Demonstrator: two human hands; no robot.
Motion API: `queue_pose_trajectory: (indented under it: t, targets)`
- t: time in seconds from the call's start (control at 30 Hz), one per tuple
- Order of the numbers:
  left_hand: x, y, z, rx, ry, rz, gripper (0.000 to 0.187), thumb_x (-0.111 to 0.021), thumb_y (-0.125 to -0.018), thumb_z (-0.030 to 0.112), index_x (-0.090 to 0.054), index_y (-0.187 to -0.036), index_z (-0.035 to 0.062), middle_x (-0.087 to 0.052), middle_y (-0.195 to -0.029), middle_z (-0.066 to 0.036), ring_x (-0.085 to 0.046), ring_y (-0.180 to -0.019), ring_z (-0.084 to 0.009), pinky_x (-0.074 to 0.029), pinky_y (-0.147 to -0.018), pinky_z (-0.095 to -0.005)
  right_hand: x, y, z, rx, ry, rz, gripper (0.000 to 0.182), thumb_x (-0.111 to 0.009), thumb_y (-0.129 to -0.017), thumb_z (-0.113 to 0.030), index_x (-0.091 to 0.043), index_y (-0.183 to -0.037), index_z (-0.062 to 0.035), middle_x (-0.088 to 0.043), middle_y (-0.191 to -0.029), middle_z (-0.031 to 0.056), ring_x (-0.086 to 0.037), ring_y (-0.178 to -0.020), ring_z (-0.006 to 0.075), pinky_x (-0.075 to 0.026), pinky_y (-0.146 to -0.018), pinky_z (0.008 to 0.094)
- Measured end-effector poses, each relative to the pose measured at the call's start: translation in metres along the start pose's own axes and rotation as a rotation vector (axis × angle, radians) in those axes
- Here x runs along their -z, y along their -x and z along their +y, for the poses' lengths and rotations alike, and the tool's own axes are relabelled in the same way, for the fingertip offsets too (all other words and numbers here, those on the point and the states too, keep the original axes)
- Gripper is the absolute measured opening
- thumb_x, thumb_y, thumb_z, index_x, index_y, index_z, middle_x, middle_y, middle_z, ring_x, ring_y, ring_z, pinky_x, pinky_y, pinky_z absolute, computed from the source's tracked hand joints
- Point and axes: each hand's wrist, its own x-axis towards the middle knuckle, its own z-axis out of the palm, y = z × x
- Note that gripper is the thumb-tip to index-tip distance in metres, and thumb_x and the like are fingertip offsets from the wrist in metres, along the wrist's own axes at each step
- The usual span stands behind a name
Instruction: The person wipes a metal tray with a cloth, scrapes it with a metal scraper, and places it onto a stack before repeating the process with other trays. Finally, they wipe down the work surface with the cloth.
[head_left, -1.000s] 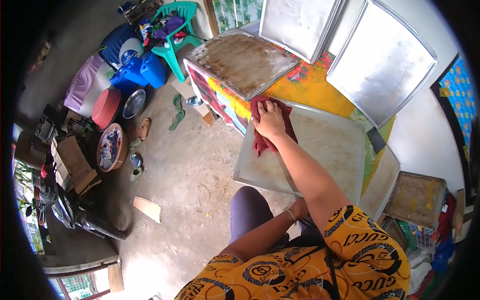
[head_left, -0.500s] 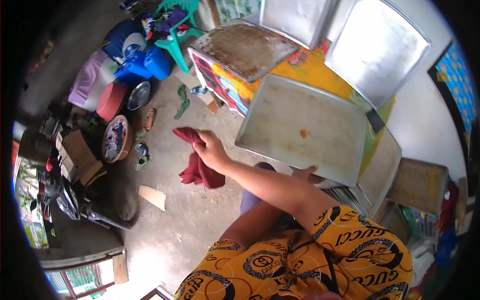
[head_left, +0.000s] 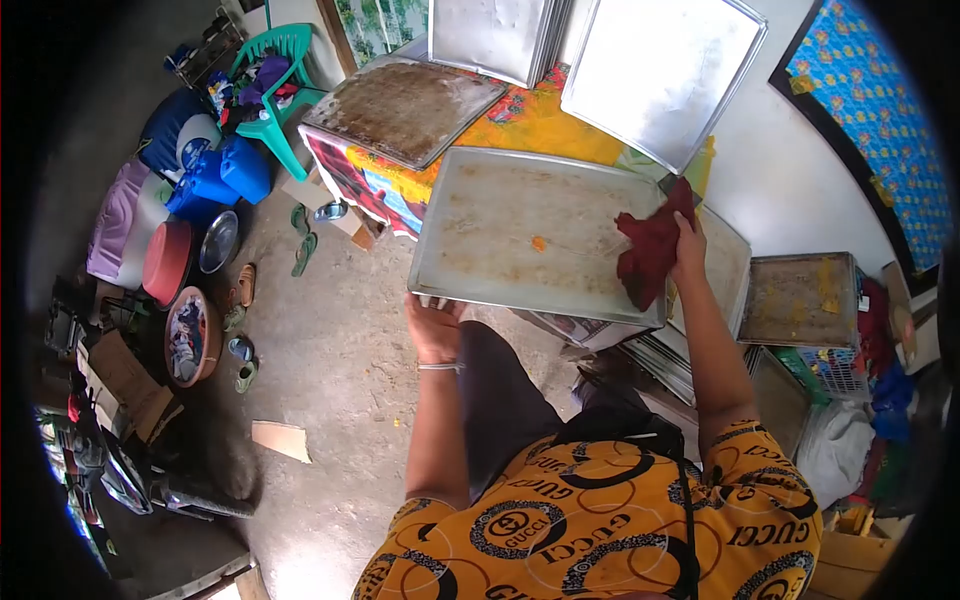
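My left hand [head_left: 434, 328] grips the near left edge of a large metal tray [head_left: 530, 205], with part of its fingers hidden under the rim. The tray is tilted, with a small orange spot [head_left: 539, 243] near its middle and brownish stains. In my right hand [head_left: 690, 245] is a crumpled dark red cloth [head_left: 650, 248], which hangs over the right side of the tray.
A stained tray [head_left: 405, 108] lies on a table with a colourful cover [head_left: 520, 125]. Shiny trays [head_left: 660, 75] lean on the wall. More trays [head_left: 800, 300] stand at right. Left are a green chair [head_left: 275, 110], basins [head_left: 168, 262], slippers [head_left: 303, 253] and a motorbike [head_left: 130, 470].
My right hand has carried the cloth from the left, above the floor, to the tray's right side. My left hand now holds the tray farther left. The view has shifted right.
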Motion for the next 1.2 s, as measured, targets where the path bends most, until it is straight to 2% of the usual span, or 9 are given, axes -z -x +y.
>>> queue_pose_trajectory:
  t: [0.17, 0.43, 0.5, 0.57, 0.77, 0.87, 0.9, 0.97, 1.2]
  targets:
    - [0.008, -0.022, 0.019, -0.053, -0.133, -0.129, 0.053, -0.03, -0.097, 0.044, -0.023, -0.145, 0.0196, -0.035, -0.142, -0.013, -0.052, -0.115, -0.0361, -0.054, -0.08, -0.0509, -0.017, 0.007, 0.051, 0.534, 1.613, 0.172, 0.075, -0.057, -0.085, -0.048, -0.038, -0.135, 0.0032, -0.039, -0.135, 0.0302, -0.036, -0.128, 0.0412, -0.03, -0.105, 0.0478]
    - [0.008, -0.016, 0.013, 0.025, -0.006, -0.175, 0.044, -0.027, -0.099, 0.038, -0.032, -0.139, 0.0197, -0.049, -0.131, -0.013, -0.061, -0.1, -0.0349, -0.056, -0.075, -0.0531, -0.222, 0.106, 0.087, 0.49, 1.299, -0.353, 0.076, -0.058, -0.083, -0.045, -0.035, -0.138, 0.0035, -0.023, -0.143, 0.0328, -0.025, -0.134, 0.043, -0.018, -0.112, 0.0467]
    - [0.03, -0.026, 0.013, 0.168, 0.397, -0.583, 0.045, -0.028, -0.099, 0.039, -0.038, -0.137, 0.0162, -0.047, -0.133, -0.012, -0.055, -0.112, -0.0307, -0.052, -0.087, -0.0473, -0.279, 0.149, 0.107, 0.604, 1.115, -0.469, 0.068, -0.064, -0.079, -0.03, -0.04, -0.136, -0.002, -0.03, -0.142, 0.028, -0.028, -0.131, 0.0433, -0.026, -0.109, 0.0447]
    - [0.017, -0.007, 0.013, 0.022, 0.31, -0.195, 0.052, -0.032, -0.097, 0.047, -0.039, -0.136, 0.0149, -0.047, -0.134, -0.01, -0.049, -0.12, -0.0279, -0.044, -0.097, -0.0456, -0.326, 0.18, 0.108, 0.514, 0.74, -0.829, 0.051, -0.065, -0.073, -0.012, -0.056, -0.123, -0.0087, -0.05, -0.125, 0.0173, -0.05, -0.116, 0.0337, -0.042, -0.096, 0.0378]
    - [0.024, -0.01, 0.018, 0.071, 0.323, -0.737, 0.067, -0.045, -0.09, 0.05, -0.024, -0.145, 0.0169, -0.04, -0.139, -0.017, -0.037, -0.128, -0.0372, -0.028, -0.106, -0.0556, -0.402, 0.248, 0.087, 0.451, 0.1, -0.885, 0.04, -0.057, -0.076, -0.005, -0.058, -0.115, -0.0013, -0.06, -0.109, 0.0216, -0.059, -0.101, 0.0337, -0.046, -0.089, 0.0368]
    - [0.107, -0.055, -0.006, 0.339, 0.808, -0.366, 0.061, -0.046, -0.089, 0.051, -0.042, -0.135, 0.0115, -0.051, -0.128, -0.016, -0.048, -0.117, -0.0337, -0.036, -0.099, -0.0543, -0.394, 0.22, 0.078, 0.53, 0.117, -0.725, 0.038, -0.053, -0.077, -0.005, -0.058, -0.115, -0.0003, -0.062, -0.103, 0.022, -0.06, -0.097, 0.0321, -0.046, -0.086, 0.0354]
    - [0.05, -0.032, 0.002, 0.084, 0.417, -0.213, 0.06, -0.045, -0.088, 0.054, -0.05, -0.126, 0.0067, -0.054, -0.125, -0.013, -0.052, -0.114, -0.0297, -0.041, -0.094, -0.053, -0.376, 0.202, 0.06, 0.384, 0.165, -0.831, 0.038, -0.053, -0.077, -0.007, -0.058, -0.114, 0.0002, -0.062, -0.102, 0.0221, -0.06, -0.097, 0.0317, -0.045, -0.087, 0.0344]
    - [0.027, -0.018, 0.009, 0.123, 0.411, -0.508, 0.065, -0.043, -0.089, 0.057, -0.049, -0.126, 0.0041, -0.057, -0.122, -0.012, -0.057, -0.106, -0.029, -0.045, -0.089, -0.0531, -0.333, 0.17, 0.041, 0.488, 0.15, -0.72, 0.037, -0.054, -0.076, -0.011, -0.058, -0.11, 0.0027, -0.063, -0.099, 0.021, -0.061, -0.091, 0.0327, -0.046, -0.083, 0.0387]
    - [0.02, -0.022, 0.016, 0.365, 0.003, -0.336, 0.082, -0.038, -0.085, 0.069, -0.041, -0.133, 0.003, -0.053, -0.128, -0.017, -0.057, -0.109, -0.0345, -0.048, -0.088, -0.0544, -0.1, 0.041, -0.001, -0.142, -0.079, -0.333, 0.037, -0.056, -0.08, -0.012, -0.057, -0.115, 0.0001, -0.063, -0.096, 0.0106, -0.063, -0.077, 0.0198, -0.055, -0.067, 0.0341]
